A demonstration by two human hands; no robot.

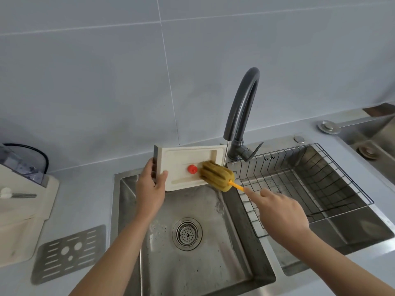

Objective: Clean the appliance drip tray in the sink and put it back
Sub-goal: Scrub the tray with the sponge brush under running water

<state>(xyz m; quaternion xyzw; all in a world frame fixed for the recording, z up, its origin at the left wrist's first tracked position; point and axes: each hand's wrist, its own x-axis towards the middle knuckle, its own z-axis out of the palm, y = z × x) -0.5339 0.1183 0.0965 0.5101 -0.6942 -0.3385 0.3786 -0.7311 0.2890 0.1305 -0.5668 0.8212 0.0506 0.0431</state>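
Cream rectangular plastic drip tray [188, 158] held above the back edge of the stainless steel sink basin [192, 263], tilted up, open face toward the camera, long axis running left-right. Red round float [192, 169] sits in the tray's recess. Left hand [150, 189] clamps the tray's left end. Right hand [280, 212] closed around the orange handle of a yellow-brown sponge brush [217, 175], head pressed on the tray's right part. Thin water stream falls from the dark grey curved faucet [241, 112] onto the tray's right edge. Wire rack [299, 184] right of the basin.
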